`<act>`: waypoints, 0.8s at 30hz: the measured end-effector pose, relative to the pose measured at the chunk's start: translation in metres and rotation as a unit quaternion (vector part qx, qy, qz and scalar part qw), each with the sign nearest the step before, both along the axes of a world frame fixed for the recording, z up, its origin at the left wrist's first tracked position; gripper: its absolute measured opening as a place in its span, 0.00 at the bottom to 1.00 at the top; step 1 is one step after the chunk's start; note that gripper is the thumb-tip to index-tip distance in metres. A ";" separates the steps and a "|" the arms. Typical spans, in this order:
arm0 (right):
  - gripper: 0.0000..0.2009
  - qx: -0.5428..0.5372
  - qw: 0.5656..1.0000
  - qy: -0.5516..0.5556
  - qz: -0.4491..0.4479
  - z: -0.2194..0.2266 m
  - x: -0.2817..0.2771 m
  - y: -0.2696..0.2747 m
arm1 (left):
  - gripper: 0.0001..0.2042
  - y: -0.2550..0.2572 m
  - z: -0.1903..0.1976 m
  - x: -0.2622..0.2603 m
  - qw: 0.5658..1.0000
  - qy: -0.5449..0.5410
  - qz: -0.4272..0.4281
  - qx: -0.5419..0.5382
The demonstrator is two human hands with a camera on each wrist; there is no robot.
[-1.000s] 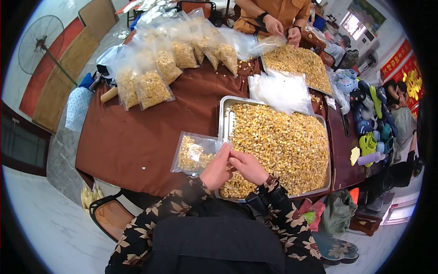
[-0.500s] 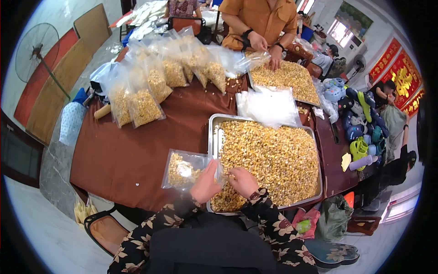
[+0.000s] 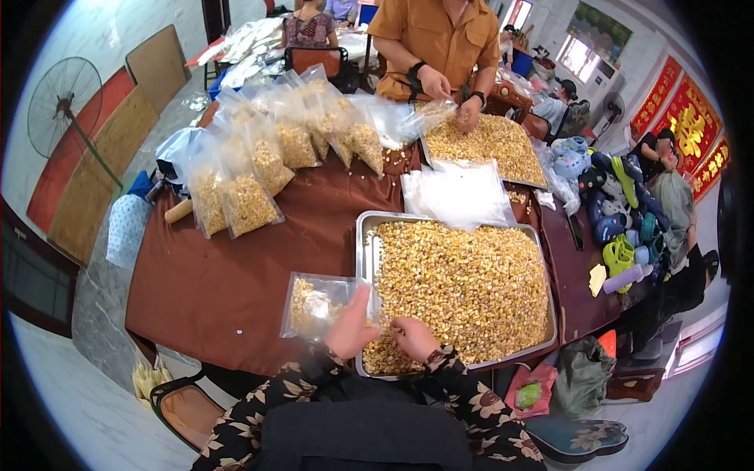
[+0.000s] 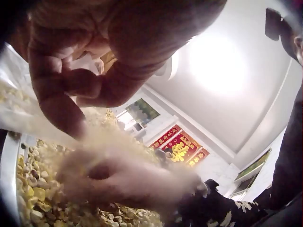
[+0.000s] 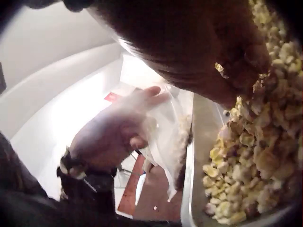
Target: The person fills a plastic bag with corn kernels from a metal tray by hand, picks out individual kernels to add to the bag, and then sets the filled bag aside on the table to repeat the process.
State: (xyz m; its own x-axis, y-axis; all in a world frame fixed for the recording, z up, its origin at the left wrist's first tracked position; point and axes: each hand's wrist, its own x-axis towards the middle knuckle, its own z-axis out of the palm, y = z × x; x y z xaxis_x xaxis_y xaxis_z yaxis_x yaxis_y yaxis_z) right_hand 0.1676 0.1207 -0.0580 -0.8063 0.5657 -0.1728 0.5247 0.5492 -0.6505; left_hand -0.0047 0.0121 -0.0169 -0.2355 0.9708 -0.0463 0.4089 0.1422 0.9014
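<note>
A clear plastic bag (image 3: 301, 312), partly filled with yellow corn kernels, lies on the brown cloth beside the left rim of a metal tray (image 3: 364, 245). My left hand (image 3: 350, 330) holds the bag by its mouth end, which reaches over the tray rim; in the left wrist view its fingers are curled. Loose corn kernels (image 3: 471, 286) heap up in the tray. Over their near left part is my right hand (image 3: 414, 339), fingers curled and close to the left hand. The right wrist view shows its fingertips down among kernels, with a kernel against the fingers.
Filled corn bags (image 3: 251, 204) stand in a group at the back left. A stack of flat plastic bags (image 3: 455, 195) overlaps the tray's far rim. Across the table, a person in orange (image 3: 440, 47) works at a second corn tray (image 3: 487, 153). Clogs (image 3: 620, 255) pile up on the right.
The hands were together at the bag's mouth; the right has drawn apart and gone down to the kernels. The left stays at the bag. The head view has tilted up.
</note>
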 end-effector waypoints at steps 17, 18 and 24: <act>0.13 -0.047 0.997 0.050 0.035 0.047 -0.056 -0.003 | 0.38 0.004 -0.008 0.004 1.000 -0.009 0.023 0.018; 0.13 -0.047 0.997 0.050 0.036 0.058 -0.056 -0.006 | 0.39 0.004 -0.005 0.003 1.000 -0.014 0.021 0.011; 0.11 -0.075 0.981 0.115 -0.139 0.059 -0.040 0.007 | 0.40 0.002 -0.011 -0.001 0.999 -0.033 0.021 0.025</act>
